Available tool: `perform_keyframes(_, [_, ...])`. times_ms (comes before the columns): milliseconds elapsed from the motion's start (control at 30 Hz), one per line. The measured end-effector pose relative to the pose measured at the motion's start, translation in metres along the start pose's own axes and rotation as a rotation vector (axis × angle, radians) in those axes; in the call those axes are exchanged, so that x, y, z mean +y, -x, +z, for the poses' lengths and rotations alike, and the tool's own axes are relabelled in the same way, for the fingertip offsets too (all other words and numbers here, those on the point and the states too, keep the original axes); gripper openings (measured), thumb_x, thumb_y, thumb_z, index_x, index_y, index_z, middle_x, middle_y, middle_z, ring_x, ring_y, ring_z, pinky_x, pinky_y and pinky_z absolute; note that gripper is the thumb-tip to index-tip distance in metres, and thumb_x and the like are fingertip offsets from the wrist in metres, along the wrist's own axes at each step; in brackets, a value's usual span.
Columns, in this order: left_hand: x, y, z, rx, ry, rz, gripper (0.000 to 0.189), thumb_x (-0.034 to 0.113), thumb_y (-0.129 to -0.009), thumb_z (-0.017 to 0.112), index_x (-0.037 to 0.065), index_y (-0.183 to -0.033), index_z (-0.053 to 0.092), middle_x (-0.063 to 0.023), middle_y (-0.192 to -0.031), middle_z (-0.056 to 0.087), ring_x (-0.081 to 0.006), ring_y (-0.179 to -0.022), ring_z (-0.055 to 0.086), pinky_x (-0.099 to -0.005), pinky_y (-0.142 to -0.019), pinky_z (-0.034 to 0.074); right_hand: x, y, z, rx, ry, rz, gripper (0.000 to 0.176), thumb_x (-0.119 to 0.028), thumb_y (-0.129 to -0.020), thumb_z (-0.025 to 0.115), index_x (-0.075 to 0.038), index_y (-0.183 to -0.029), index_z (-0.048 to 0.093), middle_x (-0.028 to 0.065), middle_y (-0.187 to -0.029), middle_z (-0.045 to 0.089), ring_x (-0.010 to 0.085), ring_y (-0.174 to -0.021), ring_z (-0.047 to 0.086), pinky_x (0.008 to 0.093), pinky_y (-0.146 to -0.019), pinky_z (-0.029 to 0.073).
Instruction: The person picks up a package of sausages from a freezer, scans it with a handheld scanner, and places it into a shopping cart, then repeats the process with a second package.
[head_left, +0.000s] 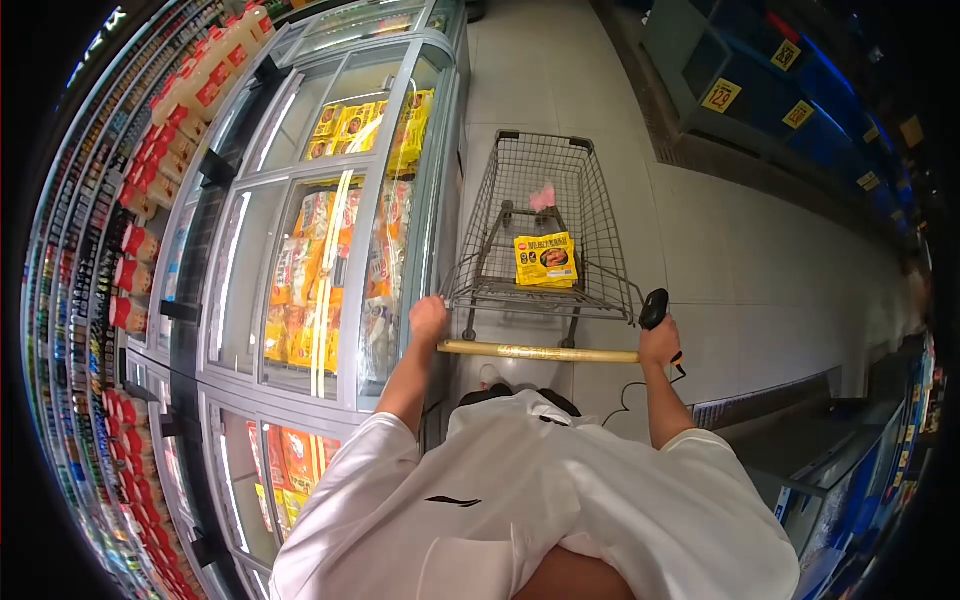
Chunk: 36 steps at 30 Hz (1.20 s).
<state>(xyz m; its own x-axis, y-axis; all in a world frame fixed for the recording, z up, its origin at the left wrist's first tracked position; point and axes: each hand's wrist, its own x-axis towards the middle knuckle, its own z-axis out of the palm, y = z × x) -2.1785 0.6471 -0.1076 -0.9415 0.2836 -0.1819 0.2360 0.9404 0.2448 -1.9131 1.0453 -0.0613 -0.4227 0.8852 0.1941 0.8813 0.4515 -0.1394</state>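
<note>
My left hand point(428, 318) is closed around the left end of the shopping cart's yellow handle point(540, 351). At the right end, my right hand point(660, 341) is closed on the same handle. A rounded black device point(655, 308) sticks up from this hand, and a thin dark cord hangs below it; how it is held I cannot make out. The wire shopping cart point(610, 200) stands in front of my body. Inside it lie yellow food packs point(546, 259) with a picture of a dish, and farther forward a small pink item point(542, 198).
Glass-topped freezers point(420, 230) with bagged food run close along the cart's left side. Behind them are shelves with red-capped bottles point(215, 75). Dark display units with yellow price tags point(721, 96) stand at the right. Grey tiled floor point(540, 60) stretches ahead between them.
</note>
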Motion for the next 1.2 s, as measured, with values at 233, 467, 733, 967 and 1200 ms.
perform_keyframes(233, [0.036, -0.178, -0.04, -0.049, -0.016, -0.02, 0.036, 0.031, -0.1, 0.044, 0.004, -0.097, 0.067, -0.0214, -0.095, 0.07, -0.0401, -0.094, 0.068, -0.0507, -0.08, 0.053, -0.111, -0.136, 0.039, -0.05, 0.01, -0.003, 0.032, -0.011, -0.075, 0.075, -0.005, -0.101, 0.059, 0.0122, -0.094, 0.065, 0.0312, -0.089, 0.066, 0.0427, -0.074, 0.055])
perform_keyframes(467, [0.066, -0.342, -0.065, -0.005, -0.054, 0.015, 0.037, 0.031, -0.099, 0.046, 0.002, -0.093, 0.067, -0.0224, -0.094, 0.07, -0.041, -0.091, 0.068, -0.0503, -0.077, 0.054, -0.224, -0.287, 0.057, 0.008, -0.03, -0.092, 0.026, -0.007, -0.076, 0.075, -0.005, -0.097, 0.059, 0.0107, -0.091, 0.066, 0.0295, -0.086, 0.065, 0.0415, -0.075, 0.053])
perform_keyframes(733, [0.1, -0.486, -0.105, -0.006, -0.06, -0.089, 0.039, 0.035, -0.099, 0.046, 0.003, -0.092, 0.068, -0.0223, -0.094, 0.07, -0.0396, -0.089, 0.068, -0.0498, -0.077, 0.054, -0.336, -0.425, 0.08, -0.027, -0.004, -0.128, 0.026, -0.007, -0.077, 0.074, -0.005, -0.097, 0.059, 0.0097, -0.089, 0.065, 0.0294, -0.085, 0.065, 0.0418, -0.074, 0.053])
perform_keyframes(967, [0.112, -0.582, -0.128, -0.017, -0.032, -0.147, 0.039, 0.035, -0.099, 0.045, 0.004, -0.097, 0.068, -0.0224, -0.095, 0.07, -0.0396, -0.092, 0.068, -0.0509, -0.08, 0.053, -0.412, -0.505, 0.116, 0.019, -0.04, -0.183, 0.027, -0.007, -0.076, 0.074, -0.005, -0.098, 0.06, 0.0109, -0.09, 0.066, 0.031, -0.085, 0.065, 0.0427, -0.073, 0.052])
perform_keyframes(1200, [0.104, -0.649, -0.117, 0.038, 0.046, -0.166, 0.041, 0.037, -0.098, 0.047, 0.002, -0.094, 0.068, -0.0224, -0.092, 0.07, -0.0398, -0.087, 0.069, -0.0495, -0.076, 0.055, -0.456, -0.541, 0.169, -0.018, -0.117, -0.143, 0.027, -0.007, -0.076, 0.074, -0.006, -0.099, 0.06, 0.0122, -0.093, 0.067, 0.0356, -0.085, 0.065, 0.0461, -0.071, 0.051])
